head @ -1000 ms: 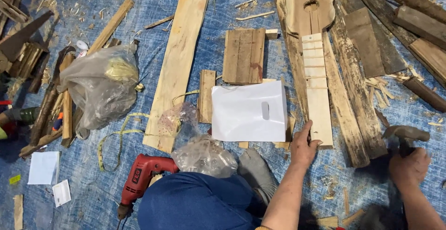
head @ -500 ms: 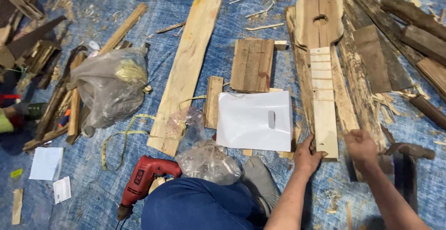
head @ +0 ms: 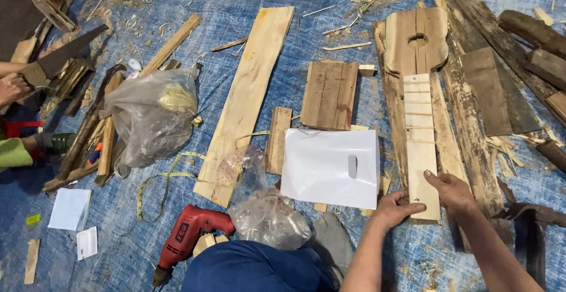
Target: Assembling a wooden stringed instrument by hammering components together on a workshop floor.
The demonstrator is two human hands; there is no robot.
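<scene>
A pale wooden strip with cross slats (head: pixel 420 133) lies lengthwise below a guitar-shaped wooden body with a round hole (head: pixel 415 38). My left hand (head: pixel 394 208) grips the strip's near end from the left side. My right hand (head: pixel 453 190) rests on the same end from the right, fingers laid over its edge. Both hands touch the strip. A white plastic bag (head: pixel 330 167) lies just left of my left hand.
A long pale plank (head: pixel 247 97), a square slatted panel (head: pixel 330 94) and dark rough boards (head: pixel 489 85) lie on the blue tarp (head: pixel 330 15). A red drill (head: pixel 186 239), clear bags (head: pixel 150 115), a yellow tape measure (head: pixel 156 180). Another person's hand (head: pixel 10 85) holds a saw (head: pixel 59 59) at far left.
My right hand has come in from the right, away from the dark wood piece, and now rests on the strip's near end. The view has shifted slightly.
</scene>
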